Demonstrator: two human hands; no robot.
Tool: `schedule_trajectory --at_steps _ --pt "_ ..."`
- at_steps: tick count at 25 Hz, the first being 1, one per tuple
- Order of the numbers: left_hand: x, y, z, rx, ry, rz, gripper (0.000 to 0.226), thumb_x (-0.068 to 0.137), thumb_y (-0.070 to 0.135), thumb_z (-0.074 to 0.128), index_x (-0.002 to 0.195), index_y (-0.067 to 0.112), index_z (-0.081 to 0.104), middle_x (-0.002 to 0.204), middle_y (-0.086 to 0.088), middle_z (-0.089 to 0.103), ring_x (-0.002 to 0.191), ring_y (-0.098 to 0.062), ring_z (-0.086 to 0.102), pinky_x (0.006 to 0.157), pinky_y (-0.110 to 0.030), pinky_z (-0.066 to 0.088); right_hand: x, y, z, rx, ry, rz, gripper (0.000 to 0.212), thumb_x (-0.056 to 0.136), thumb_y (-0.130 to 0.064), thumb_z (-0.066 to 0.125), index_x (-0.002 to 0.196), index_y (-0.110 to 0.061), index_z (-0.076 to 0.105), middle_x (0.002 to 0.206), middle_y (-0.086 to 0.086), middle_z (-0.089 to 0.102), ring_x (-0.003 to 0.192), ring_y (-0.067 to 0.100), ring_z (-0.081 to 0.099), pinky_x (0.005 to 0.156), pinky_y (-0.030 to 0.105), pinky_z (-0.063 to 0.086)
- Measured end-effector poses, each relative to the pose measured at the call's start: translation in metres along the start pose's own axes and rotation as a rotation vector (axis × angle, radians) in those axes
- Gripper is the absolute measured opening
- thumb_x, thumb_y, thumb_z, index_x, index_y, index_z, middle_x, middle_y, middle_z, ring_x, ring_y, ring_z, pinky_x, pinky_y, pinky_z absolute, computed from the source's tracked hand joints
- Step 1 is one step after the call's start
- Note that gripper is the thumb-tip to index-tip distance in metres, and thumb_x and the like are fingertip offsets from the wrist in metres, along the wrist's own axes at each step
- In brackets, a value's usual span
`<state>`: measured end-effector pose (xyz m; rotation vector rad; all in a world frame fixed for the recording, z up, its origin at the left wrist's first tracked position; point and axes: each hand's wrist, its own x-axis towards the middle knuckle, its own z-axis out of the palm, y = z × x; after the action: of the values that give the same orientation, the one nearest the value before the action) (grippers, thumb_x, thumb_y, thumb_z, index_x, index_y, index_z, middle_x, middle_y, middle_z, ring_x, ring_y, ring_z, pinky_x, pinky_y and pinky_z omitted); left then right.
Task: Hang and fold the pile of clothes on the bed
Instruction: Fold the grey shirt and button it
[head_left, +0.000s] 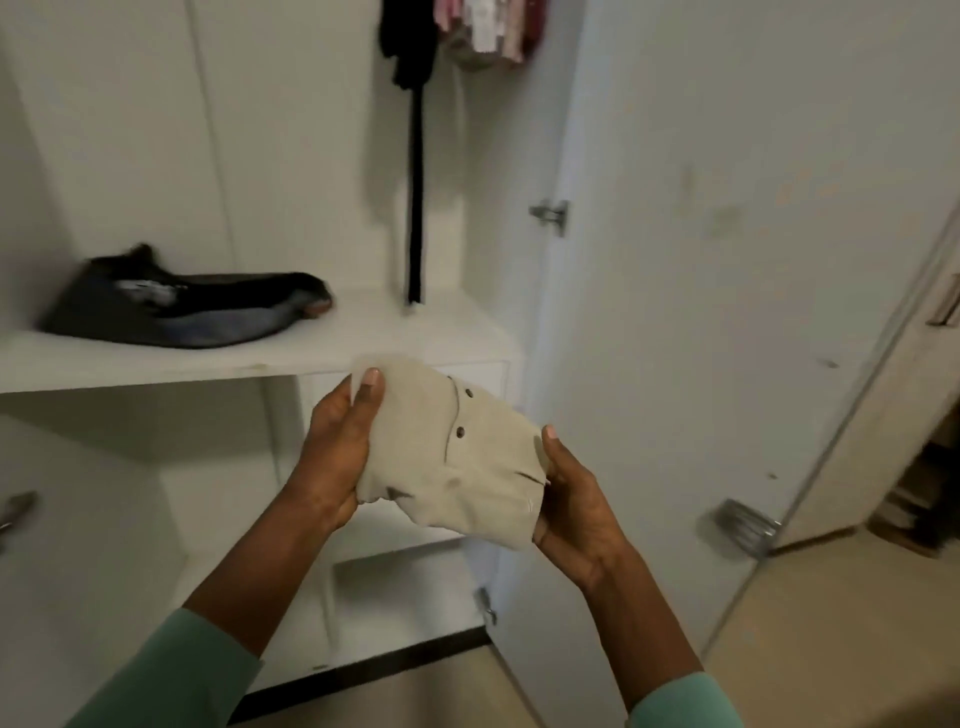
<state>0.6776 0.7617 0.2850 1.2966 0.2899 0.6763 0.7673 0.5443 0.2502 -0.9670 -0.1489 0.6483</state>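
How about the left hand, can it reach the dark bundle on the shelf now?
Probably not yet: the left hand grips the folded beige garment with the right hand, though nothing blocks the way to the dark bundle on the shelf.

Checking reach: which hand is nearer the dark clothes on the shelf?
Left. The left hand grips the beige garment below and right of the dark clothes; the right hand holds its far side.

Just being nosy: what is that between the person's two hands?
A folded beige garment with small dark buttons, seen in the head view; the left hand and right hand each grip one end of it.
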Motion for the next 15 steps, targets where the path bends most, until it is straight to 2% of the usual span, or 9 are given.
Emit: schedule_trajectory --at_steps 1,2,4,9,12,13,15 --pt "0.012 0.011 -0.024 0.018 0.007 0.015 0.035 0.102 0.048 0.055 0.122 0.025 0.072 0.117 -0.002 0.078 0.111 -0.023 0.073 0.092 -0.045 0.06 0.02 0.012 0.026 0.091 -0.06 0.049 0.049 0.1 -0.042 0.066 0.14 -0.014 0.065 0.141 0.013 0.065 0.131 0.031 0.062 0.113 0.051 0.047" --pt "0.025 0.02 -0.046 0.04 0.022 0.029 0.035 0.102 0.048 0.055 0.123 0.025 0.072 0.117 -0.001 0.078 0.111 -0.023 0.073 0.093 -0.045 0.06 0.037 0.025 0.049 0.148 -0.124 0.093 0.046 0.099 -0.036 0.066 0.138 -0.011 0.067 0.142 0.014 0.064 0.13 0.032 0.062 0.112 0.05 0.049" --pt "0.043 0.039 -0.088 0.095 0.042 0.047 0.035 0.103 0.046 0.054 0.124 0.024 0.071 0.116 0.0 0.078 0.111 -0.021 0.074 0.093 -0.042 0.061 0.065 0.046 0.094 0.155 -0.24 0.129 0.035 0.099 -0.028 0.062 0.125 -0.01 0.076 0.137 0.015 0.068 0.122 0.032 0.068 0.105 0.049 0.054" --pt "0.085 0.082 -0.173 0.226 0.086 0.086 0.04 0.098 0.053 0.055 0.123 0.027 0.071 0.112 0.0 0.079 0.105 -0.021 0.075 0.087 -0.039 0.063 0.14 0.081 0.183 -0.105 -0.306 0.002 0.031 0.095 -0.035 0.071 0.12 -0.017 0.078 0.131 0.013 0.071 0.124 0.029 0.065 0.113 0.052 0.047" --pt "0.117 0.094 -0.211 0.231 0.204 0.135 0.043 0.095 0.057 0.056 0.127 0.031 0.068 0.114 0.001 0.078 0.105 -0.022 0.075 0.086 -0.043 0.064 0.186 0.09 0.227 -0.075 -0.416 0.076 0.049 0.081 -0.037 0.088 0.123 -0.015 0.076 0.129 0.013 0.072 0.116 0.028 0.069 0.1 0.045 0.058" --pt "0.131 0.094 -0.223 0.231 0.261 0.157 0.044 0.094 0.057 0.056 0.128 0.031 0.068 0.114 0.001 0.077 0.104 -0.021 0.075 0.085 -0.043 0.064 0.201 0.094 0.24 -0.043 -0.445 0.121 0.041 0.083 -0.033 0.085 0.119 -0.013 0.079 0.125 0.015 0.073 0.111 0.028 0.072 0.096 0.045 0.059" --pt "0.163 0.091 -0.244 0.231 0.376 0.21 0.039 0.098 0.052 0.056 0.128 0.029 0.067 0.111 0.002 0.078 0.097 -0.016 0.076 0.076 -0.034 0.065 0.235 0.103 0.258 0.011 -0.47 0.203 0.029 0.084 -0.025 0.08 0.109 -0.01 0.082 0.119 0.017 0.075 0.103 0.03 0.075 0.093 0.047 0.061"
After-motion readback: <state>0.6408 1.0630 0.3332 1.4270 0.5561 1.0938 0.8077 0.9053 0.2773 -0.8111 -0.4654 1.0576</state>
